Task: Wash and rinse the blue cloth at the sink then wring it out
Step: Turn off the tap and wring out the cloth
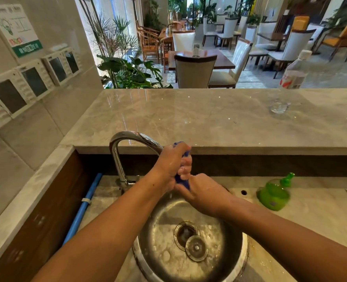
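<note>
The blue cloth [182, 181] is twisted into a tight roll, held upright above the round steel sink [232, 237]. My left hand [171, 163] grips its upper part, with a blue tip showing above the knuckles. My right hand [201, 191] grips the lower part just beneath. Both hands are wet and touch each other around the cloth. A few drops fall below them. Most of the cloth is hidden inside my fists. The chrome faucet [127, 143] arches just left of my left hand.
Soapy water and a loose drain stopper [196, 248] lie in the sink bottom. A green soap dispenser [274, 193] stands on the right counter. A glass [279, 104] and a plastic bottle [294, 74] stand on the raised marble ledge. A blue pipe [83, 208] runs at left.
</note>
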Demonstrator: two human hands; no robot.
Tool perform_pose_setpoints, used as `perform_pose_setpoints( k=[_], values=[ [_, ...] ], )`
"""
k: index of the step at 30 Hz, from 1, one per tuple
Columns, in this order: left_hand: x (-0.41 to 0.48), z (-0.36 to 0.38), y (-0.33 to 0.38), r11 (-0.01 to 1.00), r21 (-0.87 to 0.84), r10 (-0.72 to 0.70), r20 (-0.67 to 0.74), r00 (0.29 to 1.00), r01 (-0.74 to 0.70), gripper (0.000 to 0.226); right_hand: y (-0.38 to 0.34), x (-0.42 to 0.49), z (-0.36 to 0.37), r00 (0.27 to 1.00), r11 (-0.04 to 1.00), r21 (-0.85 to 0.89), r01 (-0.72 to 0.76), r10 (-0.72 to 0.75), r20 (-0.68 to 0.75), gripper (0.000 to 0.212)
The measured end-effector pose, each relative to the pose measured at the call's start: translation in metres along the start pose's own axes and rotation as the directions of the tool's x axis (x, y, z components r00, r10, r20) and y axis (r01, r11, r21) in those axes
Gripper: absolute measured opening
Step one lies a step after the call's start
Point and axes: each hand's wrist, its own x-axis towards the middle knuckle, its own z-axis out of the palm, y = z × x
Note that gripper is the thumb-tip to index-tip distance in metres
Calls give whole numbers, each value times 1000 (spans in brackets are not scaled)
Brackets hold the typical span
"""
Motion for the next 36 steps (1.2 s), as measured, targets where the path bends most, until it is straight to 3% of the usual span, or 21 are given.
perform_pose_setpoints(
  k=[2, 12, 18, 23, 26, 28, 31, 33, 36],
  values=[
    [0, 0, -2, 1000, 9, -6, -15, 1000, 7, 30, -1, -1, -2, 998, 999, 35, 4, -6, 63, 31],
    [-7, 0, -10, 997, 79, 21, -77, 997, -15, 34, 2, -2, 4, 996, 1000, -2, 2, -2, 91, 33],
    [-14, 1, -14, 995, 98, 28, -69, 997, -21, 32, 5, -8, 9, 994, 995, 97, 19, -29, 102, 32],
    [-24, 3, -14, 996, -48, 67, -90, 994, -72, 28, 5, -14, 0, 987, 928, 364, -82, 24, 159, 31],
    [-38, 0, -18, 972, -219, 86, -18, 996, -88, 21, -3, -29, -3, 978, 747, 643, -168, 45, 204, 27],
    [-49, -6, -20, 945, -313, 102, 22, 994, -90, 22, -10, -39, 0, 982, 675, 715, -182, 80, 174, 28],
    [-67, -21, -26, 890, -438, 131, -22, 991, -127, 36, -26, -51, 10, 982, 773, 617, -144, 189, -9, 44],
    [-81, -31, -34, 859, -486, 147, -64, 987, -159, 35, -43, -58, 22, 966, 828, 547, -124, 226, -123, 43],
    [-105, -44, -44, 839, -521, 149, -54, 987, -156, 42, -71, -65, 40, 922, 812, 569, -126, 308, -236, 37]
  ],
)
